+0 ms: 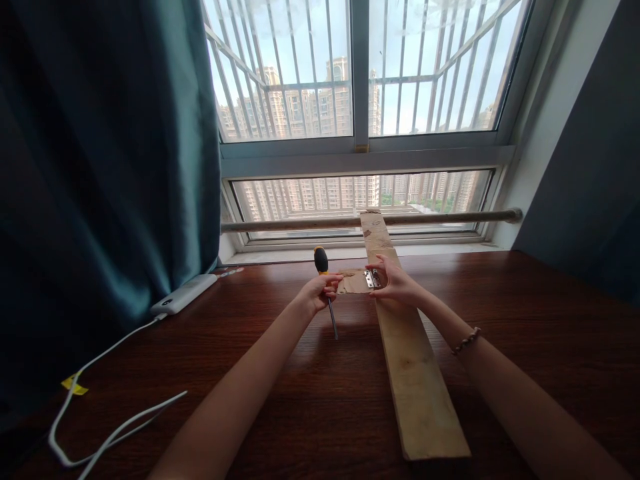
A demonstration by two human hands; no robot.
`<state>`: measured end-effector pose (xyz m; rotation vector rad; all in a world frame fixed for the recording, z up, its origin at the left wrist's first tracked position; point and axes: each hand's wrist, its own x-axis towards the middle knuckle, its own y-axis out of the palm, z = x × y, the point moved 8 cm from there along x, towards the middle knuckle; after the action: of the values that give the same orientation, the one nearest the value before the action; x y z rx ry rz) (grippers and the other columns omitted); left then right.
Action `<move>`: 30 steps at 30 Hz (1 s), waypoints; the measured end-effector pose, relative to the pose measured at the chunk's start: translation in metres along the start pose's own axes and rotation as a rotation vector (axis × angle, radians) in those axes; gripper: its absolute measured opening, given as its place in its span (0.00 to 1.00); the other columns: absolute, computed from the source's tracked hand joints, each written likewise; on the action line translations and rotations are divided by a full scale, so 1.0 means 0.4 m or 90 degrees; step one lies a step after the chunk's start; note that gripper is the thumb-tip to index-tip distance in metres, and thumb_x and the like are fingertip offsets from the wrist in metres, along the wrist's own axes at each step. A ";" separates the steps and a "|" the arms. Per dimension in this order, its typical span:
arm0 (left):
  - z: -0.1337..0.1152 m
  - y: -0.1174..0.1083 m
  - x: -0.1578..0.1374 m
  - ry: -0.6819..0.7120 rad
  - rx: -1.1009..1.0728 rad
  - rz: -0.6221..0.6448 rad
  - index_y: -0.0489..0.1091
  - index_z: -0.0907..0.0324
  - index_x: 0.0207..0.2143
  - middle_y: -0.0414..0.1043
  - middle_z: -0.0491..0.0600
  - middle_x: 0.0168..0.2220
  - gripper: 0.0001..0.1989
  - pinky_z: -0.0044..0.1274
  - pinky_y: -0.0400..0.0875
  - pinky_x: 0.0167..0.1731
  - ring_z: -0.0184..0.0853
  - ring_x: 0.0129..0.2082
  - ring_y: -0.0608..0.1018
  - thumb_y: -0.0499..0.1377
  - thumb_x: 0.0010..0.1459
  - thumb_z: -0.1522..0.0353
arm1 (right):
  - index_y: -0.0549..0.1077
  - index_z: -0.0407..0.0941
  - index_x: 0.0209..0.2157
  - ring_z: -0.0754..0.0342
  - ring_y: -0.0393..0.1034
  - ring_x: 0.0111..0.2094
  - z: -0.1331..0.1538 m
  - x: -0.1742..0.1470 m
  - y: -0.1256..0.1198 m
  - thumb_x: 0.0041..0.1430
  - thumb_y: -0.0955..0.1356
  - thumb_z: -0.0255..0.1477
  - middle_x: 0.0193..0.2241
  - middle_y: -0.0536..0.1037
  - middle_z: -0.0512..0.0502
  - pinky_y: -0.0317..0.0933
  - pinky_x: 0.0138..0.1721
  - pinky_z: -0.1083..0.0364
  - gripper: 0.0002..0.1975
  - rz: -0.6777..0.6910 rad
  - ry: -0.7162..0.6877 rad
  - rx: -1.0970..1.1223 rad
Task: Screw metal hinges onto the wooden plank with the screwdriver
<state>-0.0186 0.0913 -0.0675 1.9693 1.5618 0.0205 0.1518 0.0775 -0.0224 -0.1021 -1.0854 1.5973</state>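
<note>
My left hand (323, 292) is closed around a screwdriver (321, 260) with a black and yellow handle. Its handle points up and its metal shaft slants down toward the table. The fingertips of that hand also touch the left end of a short, rough-edged wooden piece (351, 283). At this piece's right end sits a silver metal hinge (371, 279), lying against a long wooden board (415, 373). My right hand (395, 280) curves its thumb and fingers around the hinge from the right, gripping it by its two ends. My right palm partly covers the board.
The dark reddish wooden table (280, 400) carries a white power strip (185, 295) at left, with a white cable (113, 347) running forward. A yellow tag (75, 385) lies by the cable. A horizontal rail (300, 225) crosses before the window; a blue curtain (165, 133) hangs left.
</note>
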 end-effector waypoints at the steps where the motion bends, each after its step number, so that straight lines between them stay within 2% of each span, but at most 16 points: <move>1: -0.001 -0.001 0.000 0.002 -0.001 -0.002 0.63 0.65 0.29 0.54 0.37 0.15 0.05 0.08 0.44 0.08 0.14 0.07 0.51 0.53 0.53 0.80 | 0.65 0.42 0.48 0.41 0.51 0.58 -0.001 0.000 0.000 0.36 0.75 0.31 0.57 0.57 0.35 0.47 0.57 0.45 0.34 -0.007 0.001 0.002; 7: 0.002 -0.005 0.003 0.007 -0.012 -0.015 0.65 0.66 0.28 0.58 0.40 0.16 0.03 0.09 0.44 0.07 0.14 0.08 0.51 0.56 0.50 0.79 | 0.67 0.43 0.46 0.43 0.58 0.53 0.004 0.000 -0.001 0.35 0.75 0.32 0.52 0.60 0.37 0.52 0.54 0.45 0.33 -0.023 -0.006 0.012; 11: -0.026 -0.028 0.000 0.076 -0.046 -0.089 0.65 0.66 0.28 0.65 0.46 0.20 0.02 0.11 0.44 0.07 0.15 0.08 0.51 0.57 0.51 0.76 | 0.68 0.43 0.46 0.44 0.59 0.50 0.009 0.000 -0.004 0.35 0.75 0.32 0.49 0.62 0.40 0.53 0.53 0.46 0.32 -0.019 -0.004 0.029; 14: -0.078 -0.045 -0.023 0.188 -0.099 -0.145 0.61 0.63 0.24 0.59 0.40 0.16 0.05 0.11 0.45 0.08 0.15 0.08 0.51 0.55 0.52 0.75 | 0.68 0.43 0.45 0.45 0.59 0.50 0.010 0.001 -0.003 0.35 0.75 0.31 0.47 0.62 0.41 0.53 0.53 0.47 0.31 -0.012 0.001 0.033; 16: -0.118 -0.040 -0.048 0.263 -0.149 -0.140 0.58 0.62 0.21 0.51 0.36 0.13 0.10 0.12 0.47 0.09 0.16 0.08 0.51 0.55 0.52 0.73 | 0.69 0.44 0.45 0.45 0.59 0.49 0.013 0.002 -0.003 0.35 0.75 0.31 0.47 0.62 0.42 0.54 0.52 0.46 0.30 -0.009 -0.003 0.028; 18: -0.160 -0.019 -0.075 0.343 -0.219 -0.092 0.56 0.61 0.19 0.48 0.36 0.13 0.14 0.13 0.50 0.11 0.17 0.09 0.52 0.58 0.51 0.71 | 0.69 0.44 0.45 0.46 0.59 0.48 0.014 0.004 -0.003 0.35 0.75 0.30 0.46 0.63 0.42 0.54 0.51 0.46 0.31 -0.006 -0.002 0.024; 20: -0.200 0.014 -0.105 0.426 -0.280 -0.025 0.56 0.61 0.18 0.50 0.37 0.13 0.16 0.14 0.53 0.13 0.19 0.11 0.55 0.61 0.49 0.69 | 0.68 0.43 0.45 0.46 0.60 0.47 0.016 0.006 -0.002 0.34 0.75 0.30 0.45 0.63 0.42 0.56 0.50 0.47 0.31 -0.001 0.004 0.026; 23: -0.234 0.079 -0.133 0.515 -0.284 0.052 0.58 0.61 0.19 0.52 0.38 0.14 0.17 0.16 0.56 0.17 0.20 0.14 0.59 0.64 0.47 0.66 | 0.68 0.41 0.45 0.46 0.60 0.47 0.021 0.006 -0.003 0.34 0.75 0.29 0.45 0.63 0.41 0.56 0.50 0.47 0.31 -0.004 0.006 0.029; 26: -0.238 0.144 -0.133 0.561 -0.257 0.085 0.58 0.61 0.19 0.51 0.38 0.15 0.18 0.17 0.55 0.17 0.20 0.15 0.58 0.64 0.46 0.62 | 0.68 0.41 0.44 0.46 0.60 0.48 0.024 0.005 -0.002 0.34 0.76 0.29 0.45 0.64 0.41 0.56 0.50 0.47 0.31 -0.010 0.006 0.028; 30: -0.223 0.201 -0.109 0.579 -0.243 0.085 0.57 0.61 0.19 0.52 0.38 0.16 0.19 0.17 0.53 0.18 0.20 0.15 0.57 0.66 0.44 0.63 | 0.67 0.40 0.46 0.44 0.60 0.48 0.018 0.006 0.001 0.33 0.76 0.29 0.46 0.64 0.40 0.55 0.51 0.47 0.34 -0.019 0.012 0.033</move>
<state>0.0053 0.0840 0.0577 1.8178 1.7388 1.3204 0.1466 0.0754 -0.0175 -0.0656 -1.0252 1.5939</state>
